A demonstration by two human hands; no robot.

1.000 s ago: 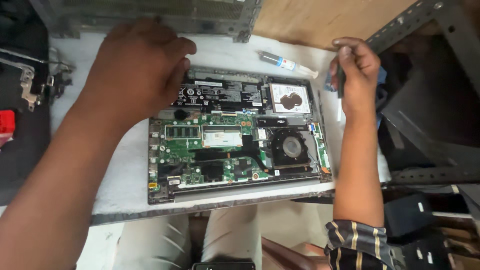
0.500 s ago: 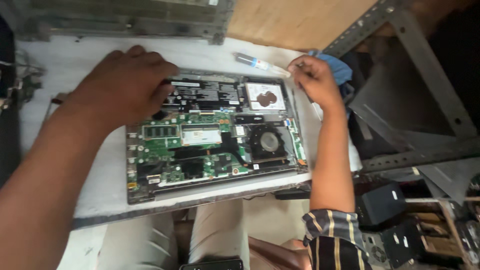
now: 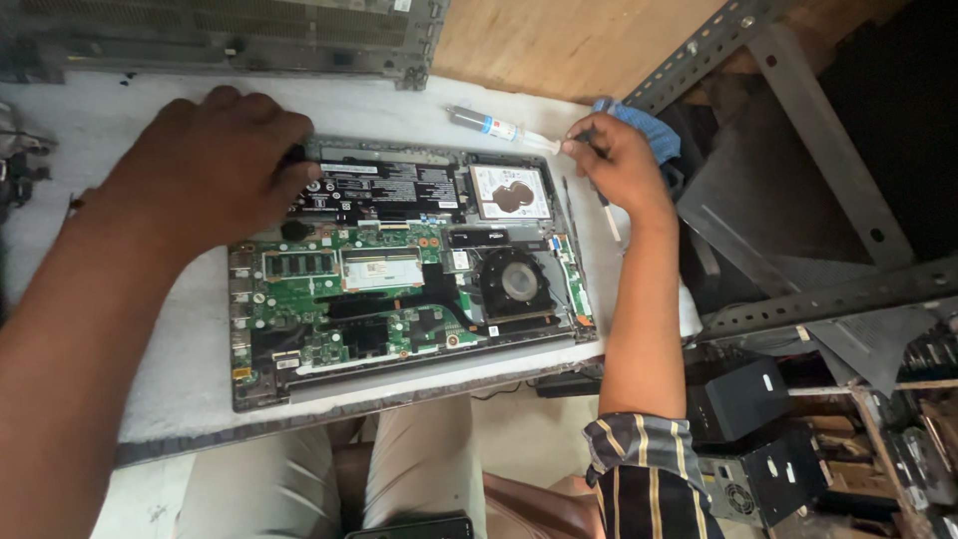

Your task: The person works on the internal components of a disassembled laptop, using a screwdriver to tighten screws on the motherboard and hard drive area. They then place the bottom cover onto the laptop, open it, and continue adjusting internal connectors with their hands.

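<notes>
1. Opened laptop point(image 3: 409, 265) lying base-up in the middle of the white worktop point(image 3: 180, 369), bottom cover already off, board, fan point(image 3: 519, 282), memory and drive point(image 3: 511, 192) all exposed.
2. Left hand point(image 3: 215, 165) spread flat, palm down, over the laptop's far-left corner, fingers reaching onto the black battery point(image 3: 384, 188); holding nothing visible, only pressing or steadying.
3. Right hand point(image 3: 609, 160) at the far-right corner of the laptop, fingers pinched narrow around a slim tool point(image 3: 607, 212), probably a screwdriver; exact kind too small to tell.
4. Paste syringe point(image 3: 494, 127) lying on the worktop just beyond the far edge of the laptop, near the right hand, apart from it.
5. Blue cloth point(image 3: 649, 130) bunched at the far-right edge of the worktop, just behind the right hand.
6. Grey casing point(image 3: 230, 35) along the far edge of the worktop.
7. Judged progress: opening done; fan and heat pipe in place, battery and drive seated, so inner work apparently at an early stage, with reassembly and closing all left.
</notes>
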